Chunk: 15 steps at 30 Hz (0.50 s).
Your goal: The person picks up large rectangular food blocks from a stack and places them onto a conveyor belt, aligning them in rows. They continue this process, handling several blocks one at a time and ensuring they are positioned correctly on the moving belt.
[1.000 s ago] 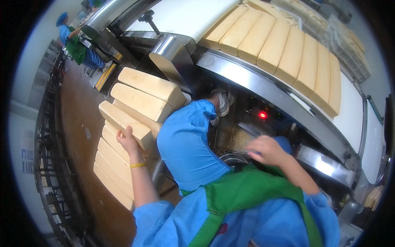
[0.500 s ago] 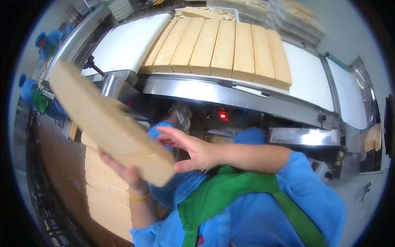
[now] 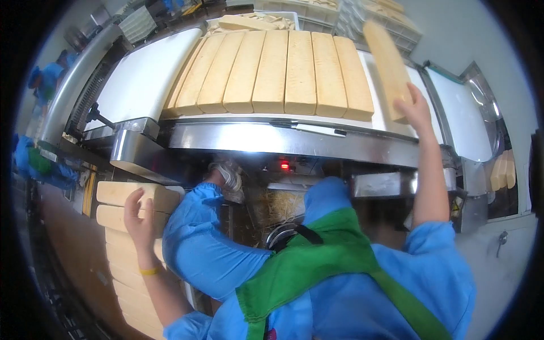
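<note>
White belt below — right hand now grips the block, left hand freed, spread.

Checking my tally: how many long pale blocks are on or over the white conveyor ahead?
9: a row of eight side by side on the conveyor, one block at the right hand, right of the row. Others may be hidden.

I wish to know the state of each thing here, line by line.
Bare left hand: open, empty
Bare right hand: gripping
Long pale-yellow rectangular block: held at near end
Row of pale-yellow rectangular blocks: lying side by side
Small red light: lit
White-and-black pen-shaped object: lying down
Yellow wristband: worn
</note>
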Motion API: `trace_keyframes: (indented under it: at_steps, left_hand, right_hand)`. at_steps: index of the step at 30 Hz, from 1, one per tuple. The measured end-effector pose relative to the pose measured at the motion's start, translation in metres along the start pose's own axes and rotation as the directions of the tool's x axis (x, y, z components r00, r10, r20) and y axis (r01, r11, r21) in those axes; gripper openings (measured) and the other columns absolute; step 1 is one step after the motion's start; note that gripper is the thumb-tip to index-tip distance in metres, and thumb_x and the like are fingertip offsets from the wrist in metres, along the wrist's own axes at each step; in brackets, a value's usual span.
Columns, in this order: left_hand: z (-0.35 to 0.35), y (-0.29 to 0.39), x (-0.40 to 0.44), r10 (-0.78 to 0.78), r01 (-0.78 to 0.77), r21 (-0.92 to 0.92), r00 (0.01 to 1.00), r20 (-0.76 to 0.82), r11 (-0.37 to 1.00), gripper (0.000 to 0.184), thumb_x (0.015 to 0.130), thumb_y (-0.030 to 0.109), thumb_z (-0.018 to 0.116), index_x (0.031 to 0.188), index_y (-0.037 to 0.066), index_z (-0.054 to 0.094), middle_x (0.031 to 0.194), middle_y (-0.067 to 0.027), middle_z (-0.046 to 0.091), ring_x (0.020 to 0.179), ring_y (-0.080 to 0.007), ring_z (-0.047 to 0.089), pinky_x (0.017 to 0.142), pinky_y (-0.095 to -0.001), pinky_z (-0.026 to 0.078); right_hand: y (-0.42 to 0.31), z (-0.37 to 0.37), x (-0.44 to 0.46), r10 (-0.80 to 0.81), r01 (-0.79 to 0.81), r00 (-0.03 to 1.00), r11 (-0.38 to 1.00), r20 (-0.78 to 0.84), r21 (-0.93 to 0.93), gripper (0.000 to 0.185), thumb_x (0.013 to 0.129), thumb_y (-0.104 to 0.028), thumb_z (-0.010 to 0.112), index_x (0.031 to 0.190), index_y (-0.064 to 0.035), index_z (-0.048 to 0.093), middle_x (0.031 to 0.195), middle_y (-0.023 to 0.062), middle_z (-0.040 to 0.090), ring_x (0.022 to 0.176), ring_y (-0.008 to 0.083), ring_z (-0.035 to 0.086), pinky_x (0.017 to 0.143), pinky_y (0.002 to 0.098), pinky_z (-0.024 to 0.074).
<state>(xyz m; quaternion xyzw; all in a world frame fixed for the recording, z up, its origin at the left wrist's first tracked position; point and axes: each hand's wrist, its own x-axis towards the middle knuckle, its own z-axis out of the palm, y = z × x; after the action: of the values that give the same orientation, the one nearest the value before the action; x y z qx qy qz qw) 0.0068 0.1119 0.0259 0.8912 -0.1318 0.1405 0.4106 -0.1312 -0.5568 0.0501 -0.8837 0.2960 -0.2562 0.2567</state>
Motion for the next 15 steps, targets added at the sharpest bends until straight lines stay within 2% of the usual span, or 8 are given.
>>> trace_keyframes:
  at_steps: [1,2,4,5,7,10,12,15]
  left_hand:
    - [-0.007,-0.023,0.001,-0.101,0.102,0.017,0.994,-0.028,0.995,0.027,0.088,0.015,0.063,0.113,0.003,0.06,0.117,-0.0103,0.061,0.11,-0.0216,0.056,0.094,-0.0362,0.042]
    - [-0.014,-0.04,0.004,-0.171,0.176,0.107,0.984,-0.048,0.979,0.03,0.089,0.018,0.064,0.114,0.002,0.059,0.116,-0.0113,0.06,0.11,-0.0231,0.055,0.095,-0.0366,0.041]
    - [-0.024,-0.08,0.008,-0.091,0.124,0.365,0.99,-0.107,0.923,0.036,0.089,0.022,0.063,0.117,0.001,0.057,0.115,-0.0162,0.058,0.11,-0.0297,0.054,0.095,-0.0385,0.041]
    - [-0.03,-0.09,0.013,-0.114,0.15,0.438,0.988,-0.109,0.887,0.038,0.089,0.024,0.062,0.118,0.0,0.056,0.115,-0.018,0.058,0.11,-0.032,0.053,0.095,-0.0394,0.041]
    - [-0.036,-0.108,0.021,-0.16,0.195,0.577,0.981,-0.112,0.793,0.041,0.09,0.027,0.059,0.119,-0.002,0.055,0.115,-0.0217,0.056,0.11,-0.0365,0.052,0.095,-0.0412,0.041]
    - [-0.035,-0.11,0.035,-0.3,0.287,0.607,0.95,-0.083,0.741,0.044,0.091,0.029,0.057,0.122,-0.003,0.052,0.117,-0.0256,0.054,0.11,-0.0392,0.051,0.095,-0.0432,0.041]
    - [-0.024,-0.107,0.038,-0.271,0.28,0.652,0.955,-0.118,0.705,0.044,0.093,0.03,0.051,0.122,-0.003,0.052,0.122,-0.0243,0.052,0.113,-0.0381,0.05,0.096,-0.0433,0.041]
    - [-0.007,-0.078,0.032,-0.212,0.252,0.683,0.967,-0.144,0.686,0.045,0.096,0.03,0.045,0.124,-0.004,0.051,0.126,-0.0226,0.051,0.118,-0.0366,0.048,0.098,-0.0441,0.039]
  right_hand:
    - [0.018,-0.004,0.01,0.067,-0.053,0.997,0.965,0.046,-0.258,0.073,0.075,-0.033,0.071,0.136,-0.0012,0.044,0.123,0.0234,0.054,0.109,0.031,0.058,0.095,0.0383,0.0458]
    - [0.033,0.0,0.016,0.102,-0.085,0.994,0.951,0.04,-0.298,0.073,0.076,-0.034,0.07,0.136,-0.0016,0.045,0.124,0.0233,0.054,0.11,0.0315,0.058,0.096,0.0384,0.0453]
    - [0.06,0.017,0.023,0.168,-0.149,0.986,0.916,0.019,-0.373,0.072,0.076,-0.038,0.067,0.135,-0.0025,0.045,0.126,0.0232,0.053,0.111,0.0325,0.057,0.097,0.0387,0.0442]
    - [0.063,0.023,0.021,0.018,-0.032,0.999,0.915,-0.039,-0.401,0.066,0.077,-0.036,0.066,0.132,-0.0049,0.049,0.124,0.02,0.054,0.112,0.031,0.056,0.097,0.0387,0.0442]
    - [0.053,0.031,0.014,-0.027,0.011,0.999,0.926,-0.036,-0.376,0.061,0.077,-0.036,0.066,0.129,-0.0069,0.053,0.122,0.0196,0.055,0.112,0.0318,0.056,0.096,0.0388,0.0446]
    - [0.024,0.057,0.005,-0.154,0.124,0.986,0.934,-0.064,-0.335,0.048,0.079,-0.035,0.063,0.12,-0.0096,0.06,0.115,0.016,0.057,0.106,0.0319,0.058,0.092,0.0394,0.0463]
    - [-0.004,0.076,0.006,-0.174,0.161,0.984,0.946,-0.022,-0.282,0.043,0.082,-0.035,0.06,0.117,-0.0106,0.062,0.114,0.0145,0.058,0.104,0.0319,0.058,0.089,0.0398,0.0472]
    - [-0.022,0.086,0.005,-0.052,0.022,0.993,0.967,-0.109,-0.255,0.039,0.085,-0.036,0.057,0.115,-0.0118,0.063,0.112,0.0131,0.059,0.101,0.0321,0.059,0.086,0.0395,0.048]
